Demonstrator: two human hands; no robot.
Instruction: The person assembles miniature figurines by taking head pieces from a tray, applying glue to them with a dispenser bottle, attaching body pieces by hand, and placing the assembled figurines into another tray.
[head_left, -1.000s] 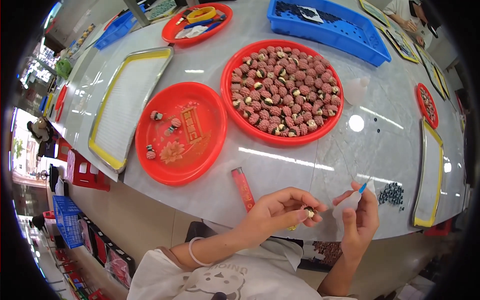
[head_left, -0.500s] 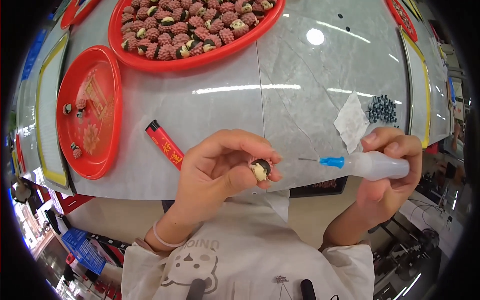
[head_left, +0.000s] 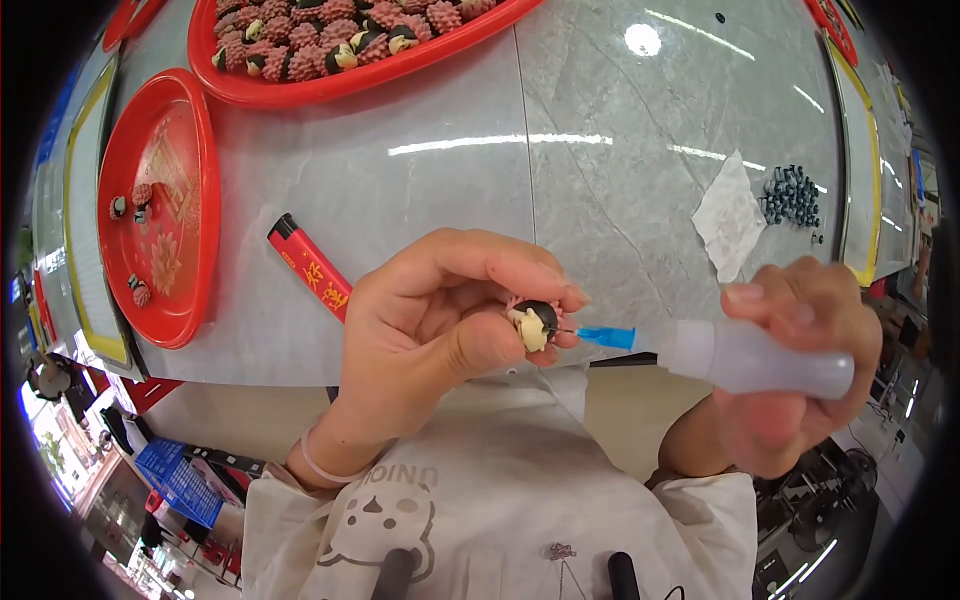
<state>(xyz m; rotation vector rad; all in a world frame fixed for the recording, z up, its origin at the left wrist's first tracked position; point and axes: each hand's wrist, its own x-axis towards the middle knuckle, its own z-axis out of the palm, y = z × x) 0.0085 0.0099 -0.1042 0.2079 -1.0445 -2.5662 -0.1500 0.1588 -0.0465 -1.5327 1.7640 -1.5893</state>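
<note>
Thumb and fingers of my left hand (head_left: 425, 335) pinch a small figurine (head_left: 533, 330), pink and knobbly with a black patch and a cream part. In my right hand (head_left: 782, 425) lies a translucent white squeeze bottle (head_left: 715, 350), held sideways with fingers wrapped round it. Its blue needle tip (head_left: 606, 337) points left, and the thin needle reaches the figurine's right side. Whether it touches is too fine to tell. Both hands are above the table's near edge.
A large red tray (head_left: 300, 95) heaped with similar figurines stands at the back. Left is a red oval tray (head_left: 205, 230) with several pieces. A red, black-ended lighter-shaped object (head_left: 310, 270) lies by my left hand. White tissue (head_left: 728, 220) and small dark pieces (head_left: 790, 197) are at right.
My right hand has turned the bottle slightly, and its needle now meets the figurine instead of standing apart from it. The figurine is turned a little. The whole view has shifted slightly.
</note>
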